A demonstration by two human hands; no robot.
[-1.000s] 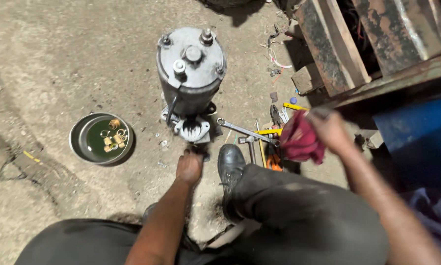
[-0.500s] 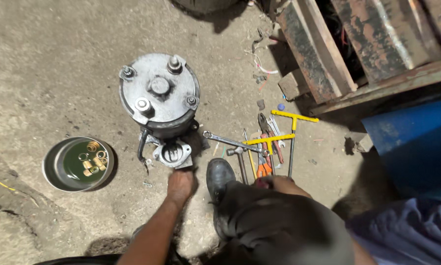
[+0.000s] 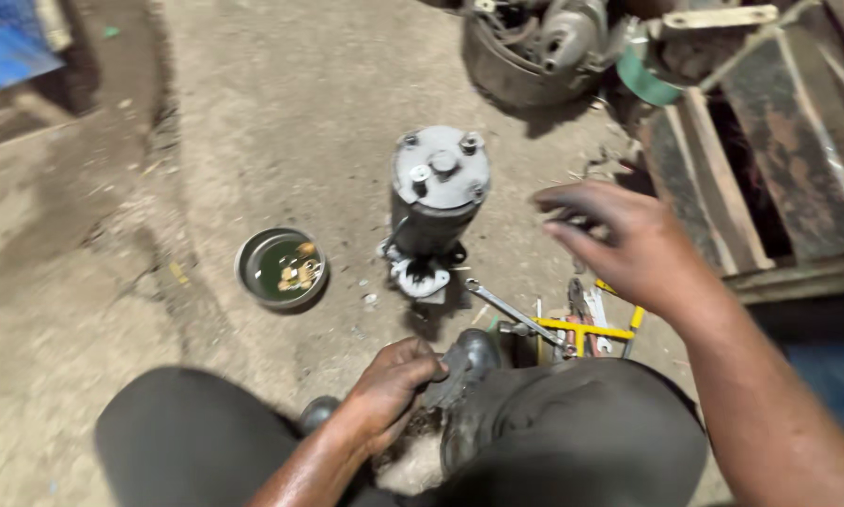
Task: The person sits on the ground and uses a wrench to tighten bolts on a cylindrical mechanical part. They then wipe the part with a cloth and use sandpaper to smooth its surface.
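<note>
A round metal bowl (image 3: 282,268) holds greenish liquid and small brass parts. The starter motor (image 3: 436,208) stands upright beside it. The right hand (image 3: 628,242), previously lowered, now hovers open; the left hand (image 3: 393,385) is curled at the shoe (image 3: 467,361).

Bright, even light on the concrete floor (image 3: 253,122) — edges dim, slight motion blur throughout.

Dull grey metal motor housing (image 3: 438,202), rough concrete floor (image 3: 253,122)
</note>
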